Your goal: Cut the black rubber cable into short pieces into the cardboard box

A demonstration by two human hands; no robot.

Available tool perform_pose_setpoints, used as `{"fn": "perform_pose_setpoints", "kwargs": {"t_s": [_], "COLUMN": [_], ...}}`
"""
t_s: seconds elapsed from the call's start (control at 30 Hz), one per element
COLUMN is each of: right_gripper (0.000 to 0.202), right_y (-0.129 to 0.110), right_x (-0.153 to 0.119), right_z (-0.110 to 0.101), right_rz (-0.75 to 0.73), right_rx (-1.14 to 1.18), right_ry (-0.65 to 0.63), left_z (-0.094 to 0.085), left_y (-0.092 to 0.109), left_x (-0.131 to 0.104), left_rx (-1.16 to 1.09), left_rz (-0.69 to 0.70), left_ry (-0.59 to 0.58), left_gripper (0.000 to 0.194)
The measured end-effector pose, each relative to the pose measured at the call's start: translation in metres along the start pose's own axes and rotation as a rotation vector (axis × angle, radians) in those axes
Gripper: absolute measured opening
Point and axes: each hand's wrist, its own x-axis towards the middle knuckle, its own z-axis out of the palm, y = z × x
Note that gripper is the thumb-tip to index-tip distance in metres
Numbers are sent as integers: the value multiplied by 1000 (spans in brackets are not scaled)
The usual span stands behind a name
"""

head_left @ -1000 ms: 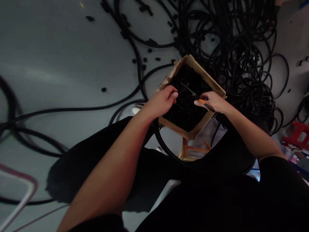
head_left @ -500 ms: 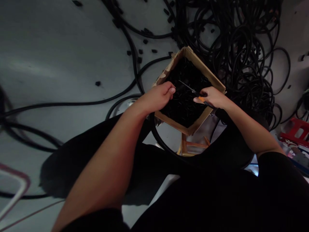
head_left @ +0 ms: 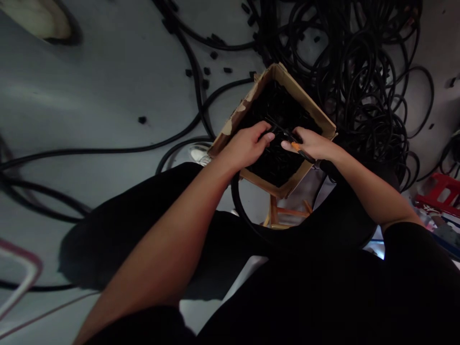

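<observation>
Across grey floor (head_left: 108, 72) beside the cardboard box (head_left: 305, 105), black coils (head_left: 338, 62).

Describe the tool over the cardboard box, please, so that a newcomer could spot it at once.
Find the cardboard box near the view's centre. Above its black pieces, the right grip holds the tool; its orange handle section stands out among them.

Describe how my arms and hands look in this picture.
Black sleeves end near the elbows, leaving both forearms bare. The left hand and right hand are ungloved, and no watch or bracelet shows on either wrist.
</observation>
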Motion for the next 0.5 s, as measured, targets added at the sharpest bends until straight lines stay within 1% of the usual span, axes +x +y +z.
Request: {"fn": "perform_pose_setpoints", "kwargs": {"t_s": [0.17, 0.27, 0.37, 0.5], "right_gripper": [64, 60, 55, 60], "right_y": [3, 6, 8, 7], "right_x": [2, 3, 3, 0], "right_z": [5, 4, 1, -2], "right_rz": [13, 11, -11, -42], "right_rx": [2, 0, -2, 5], "right_ry": [53, 41, -4, -39], "left_z": [2, 1, 1, -1], "left_y": [-9, -12, -9, -2], "left_x": [2, 2, 1, 0], "left_rx": [-1, 4, -43, -141], "left_rz": [-17, -18, 31, 92], "left_ry": [55, 61, -7, -142], "left_gripper": [46, 48, 55, 63]}}
